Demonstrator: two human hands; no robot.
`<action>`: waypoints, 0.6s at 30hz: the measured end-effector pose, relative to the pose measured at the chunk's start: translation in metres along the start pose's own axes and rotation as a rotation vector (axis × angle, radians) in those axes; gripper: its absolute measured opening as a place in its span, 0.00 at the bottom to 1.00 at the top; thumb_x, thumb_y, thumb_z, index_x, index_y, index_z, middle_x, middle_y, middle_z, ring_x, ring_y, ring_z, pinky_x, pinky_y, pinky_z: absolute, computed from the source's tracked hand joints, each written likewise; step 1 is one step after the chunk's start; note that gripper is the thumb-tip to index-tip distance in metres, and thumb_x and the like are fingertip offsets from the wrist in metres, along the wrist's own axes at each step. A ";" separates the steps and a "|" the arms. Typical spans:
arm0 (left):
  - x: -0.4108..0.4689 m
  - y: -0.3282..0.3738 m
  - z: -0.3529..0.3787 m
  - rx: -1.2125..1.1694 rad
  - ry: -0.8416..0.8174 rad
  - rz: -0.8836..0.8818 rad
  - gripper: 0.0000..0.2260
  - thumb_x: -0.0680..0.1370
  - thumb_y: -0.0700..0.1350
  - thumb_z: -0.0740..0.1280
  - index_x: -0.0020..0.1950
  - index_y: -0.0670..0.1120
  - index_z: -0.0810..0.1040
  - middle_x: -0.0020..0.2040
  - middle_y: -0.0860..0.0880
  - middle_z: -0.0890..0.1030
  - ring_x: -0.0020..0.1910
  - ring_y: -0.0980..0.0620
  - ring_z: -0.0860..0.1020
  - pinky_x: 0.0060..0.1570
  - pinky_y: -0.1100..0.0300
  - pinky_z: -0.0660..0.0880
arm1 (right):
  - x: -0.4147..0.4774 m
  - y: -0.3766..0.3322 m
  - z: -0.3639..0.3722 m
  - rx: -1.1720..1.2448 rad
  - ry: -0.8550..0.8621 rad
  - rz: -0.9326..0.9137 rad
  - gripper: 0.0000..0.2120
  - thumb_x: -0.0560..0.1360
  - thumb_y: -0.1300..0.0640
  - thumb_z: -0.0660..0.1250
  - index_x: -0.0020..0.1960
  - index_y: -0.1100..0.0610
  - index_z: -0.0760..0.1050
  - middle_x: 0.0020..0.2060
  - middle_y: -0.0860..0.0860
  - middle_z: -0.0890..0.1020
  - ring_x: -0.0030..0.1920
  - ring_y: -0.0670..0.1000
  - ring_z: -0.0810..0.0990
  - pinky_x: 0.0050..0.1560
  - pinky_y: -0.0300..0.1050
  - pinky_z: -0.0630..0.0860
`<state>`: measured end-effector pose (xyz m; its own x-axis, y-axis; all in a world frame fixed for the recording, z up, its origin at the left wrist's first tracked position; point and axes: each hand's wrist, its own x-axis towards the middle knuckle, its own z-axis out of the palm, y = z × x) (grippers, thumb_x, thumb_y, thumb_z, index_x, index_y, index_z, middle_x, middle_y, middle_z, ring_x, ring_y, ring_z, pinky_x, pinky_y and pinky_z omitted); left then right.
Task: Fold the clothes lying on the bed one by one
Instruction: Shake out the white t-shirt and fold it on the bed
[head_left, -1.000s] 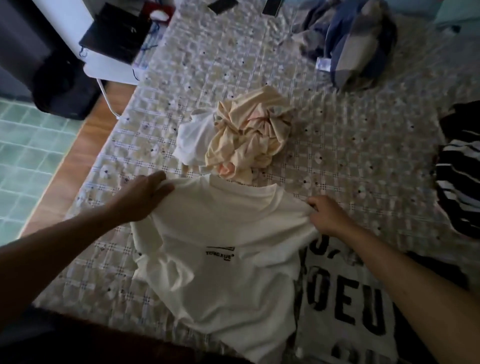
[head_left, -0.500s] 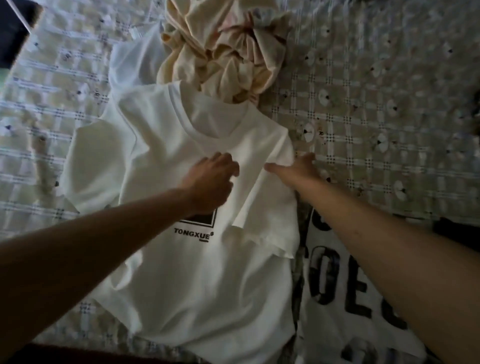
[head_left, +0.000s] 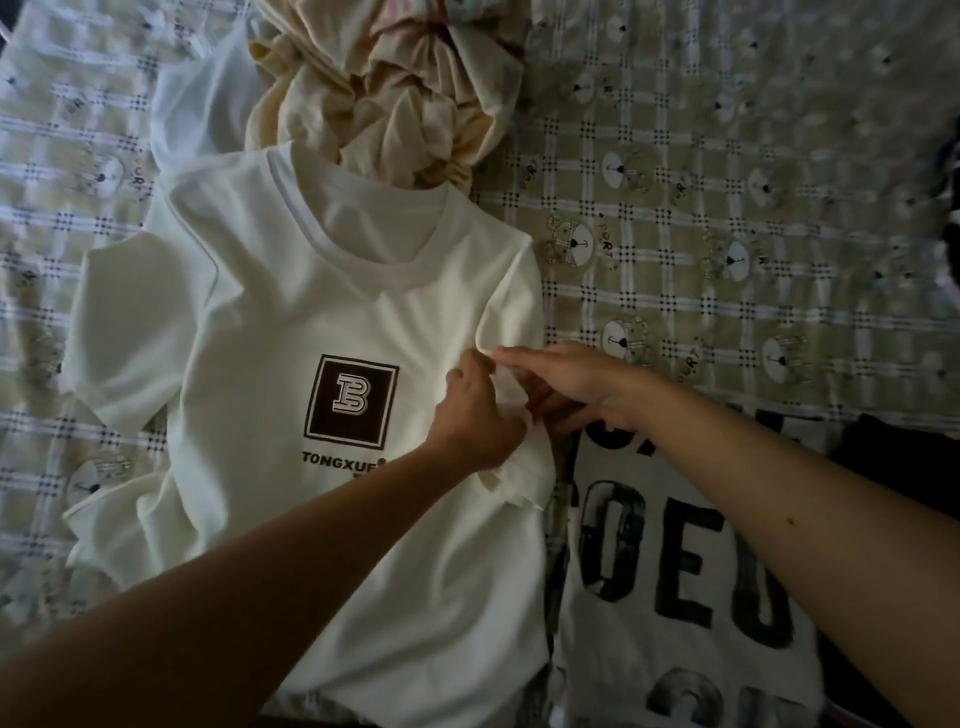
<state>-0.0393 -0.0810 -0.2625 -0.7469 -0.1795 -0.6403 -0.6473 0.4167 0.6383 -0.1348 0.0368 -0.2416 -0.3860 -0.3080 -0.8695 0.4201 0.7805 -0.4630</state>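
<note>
A white T-shirt (head_left: 270, 322) with a dark square logo lies front-up on the bed, collar away from me. Its right sleeve (head_left: 524, 462) is turned inward over the chest. My left hand (head_left: 475, 410) rests on that sleeve's fold, fingers curled into the cloth. My right hand (head_left: 563, 384) meets it from the right and pinches the same fold of fabric at the shirt's edge. The left sleeve (head_left: 124, 332) lies spread out flat.
A crumpled cream garment (head_left: 395, 88) sits just beyond the collar, with a white garment (head_left: 208, 98) to its left. A white shirt with big black letters (head_left: 685, 587) lies at the right. The checked bedsheet (head_left: 753, 208) stretches to the far right.
The view has closed in on the shirt. My left hand slid right from the logo to the right sleeve, and both hands now meet on the fold there.
</note>
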 end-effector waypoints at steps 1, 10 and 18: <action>-0.001 0.007 0.000 -0.075 0.013 -0.038 0.21 0.76 0.45 0.69 0.66 0.47 0.66 0.61 0.45 0.75 0.57 0.46 0.78 0.55 0.47 0.80 | -0.004 0.001 -0.004 0.017 -0.009 -0.020 0.32 0.66 0.27 0.68 0.56 0.52 0.81 0.48 0.52 0.86 0.49 0.54 0.85 0.57 0.58 0.80; 0.016 0.107 -0.011 -0.756 -0.269 0.093 0.15 0.82 0.33 0.57 0.66 0.38 0.75 0.60 0.38 0.80 0.55 0.43 0.81 0.56 0.52 0.79 | -0.041 0.044 -0.072 0.935 -0.169 -0.294 0.36 0.74 0.31 0.55 0.69 0.55 0.75 0.61 0.59 0.81 0.60 0.58 0.81 0.58 0.55 0.79; 0.035 0.029 0.017 0.243 0.236 0.350 0.26 0.73 0.29 0.58 0.69 0.43 0.72 0.71 0.45 0.70 0.70 0.46 0.68 0.70 0.52 0.68 | -0.020 0.105 -0.081 0.734 0.224 -0.038 0.23 0.72 0.57 0.73 0.66 0.58 0.75 0.57 0.57 0.84 0.52 0.55 0.84 0.41 0.50 0.82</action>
<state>-0.0816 -0.0597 -0.2739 -0.9457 -0.1766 -0.2728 -0.3177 0.6789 0.6619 -0.1494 0.1688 -0.2589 -0.5356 -0.1490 -0.8312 0.8103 0.1863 -0.5556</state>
